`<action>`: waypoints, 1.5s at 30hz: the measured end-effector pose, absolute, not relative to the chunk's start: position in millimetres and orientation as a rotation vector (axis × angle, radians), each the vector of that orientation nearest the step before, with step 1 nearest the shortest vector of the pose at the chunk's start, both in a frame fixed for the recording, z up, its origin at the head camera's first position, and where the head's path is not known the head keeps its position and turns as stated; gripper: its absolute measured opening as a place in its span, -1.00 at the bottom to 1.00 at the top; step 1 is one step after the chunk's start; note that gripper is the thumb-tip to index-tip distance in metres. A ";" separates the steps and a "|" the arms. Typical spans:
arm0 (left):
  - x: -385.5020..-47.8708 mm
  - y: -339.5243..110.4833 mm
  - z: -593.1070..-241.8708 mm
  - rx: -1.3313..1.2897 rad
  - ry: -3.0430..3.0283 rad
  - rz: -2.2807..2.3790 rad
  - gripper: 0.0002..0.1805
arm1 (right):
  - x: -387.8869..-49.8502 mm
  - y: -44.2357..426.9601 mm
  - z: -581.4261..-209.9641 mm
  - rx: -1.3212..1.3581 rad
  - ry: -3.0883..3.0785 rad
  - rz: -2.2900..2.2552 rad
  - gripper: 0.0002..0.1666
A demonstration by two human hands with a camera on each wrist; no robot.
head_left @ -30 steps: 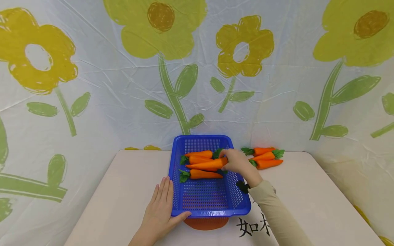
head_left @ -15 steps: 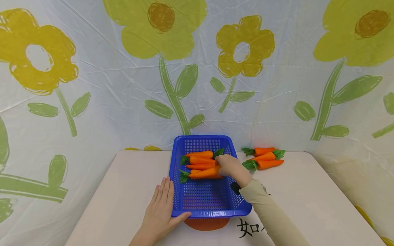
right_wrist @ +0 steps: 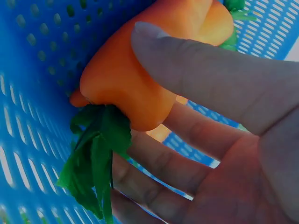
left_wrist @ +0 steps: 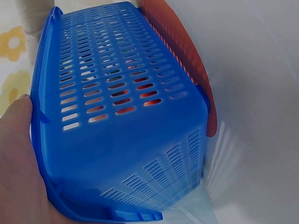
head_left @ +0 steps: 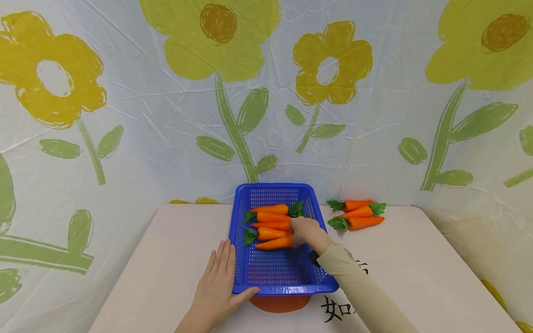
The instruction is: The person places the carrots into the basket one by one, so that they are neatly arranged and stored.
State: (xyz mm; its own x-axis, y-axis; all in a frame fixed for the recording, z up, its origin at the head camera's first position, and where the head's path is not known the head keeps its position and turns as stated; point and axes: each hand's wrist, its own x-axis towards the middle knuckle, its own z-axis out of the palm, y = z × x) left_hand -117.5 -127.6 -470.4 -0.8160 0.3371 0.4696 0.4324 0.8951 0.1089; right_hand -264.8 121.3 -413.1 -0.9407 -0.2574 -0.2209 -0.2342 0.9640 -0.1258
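Observation:
A blue plastic basket (head_left: 287, 290) with slotted sides stands mid-table, holding several orange carrots with green leafy tops. My right hand (head_left: 309, 232) reaches inside and grips the thick end of the nearest carrot (head_left: 272, 243), whose tip points left. In the right wrist view the thumb (right_wrist: 196, 70) presses on that carrot (right_wrist: 126, 79), with fingers behind it and green leaves (right_wrist: 93, 149) hanging below. My left hand (head_left: 216, 282) rests against the basket's left front corner, fingers straight along the side and thumb at the front rim. The left wrist view shows the basket's outer wall (left_wrist: 117, 135).
Three carrots (head_left: 360, 212) lie on the table right of the basket. An orange-brown rounded shape (head_left: 280, 303) shows under the basket's front edge. Black characters (head_left: 335, 307) mark the pale table (head_left: 166, 259). A flower-patterned cloth (head_left: 166, 115) hangs behind.
My right hand has brought the carrot lower and nearer the basket's front, past the other carrots, beside the front one. The left hand has stayed at the basket's corner.

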 end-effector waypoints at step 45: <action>-116.8 -127.0 -475.9 -0.543 -2.629 -0.283 0.23 | -261.4 147.2 -400.7 -0.383 2.898 -0.812 -0.75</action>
State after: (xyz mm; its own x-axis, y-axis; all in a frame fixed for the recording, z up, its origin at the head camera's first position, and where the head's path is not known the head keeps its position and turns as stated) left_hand -116.8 -127.0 -475.9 -0.8266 0.3285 0.4570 0.4181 0.9020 0.1079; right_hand -261.4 147.2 -400.7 -0.9625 -0.2691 -0.0350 -0.2117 0.8254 -0.5233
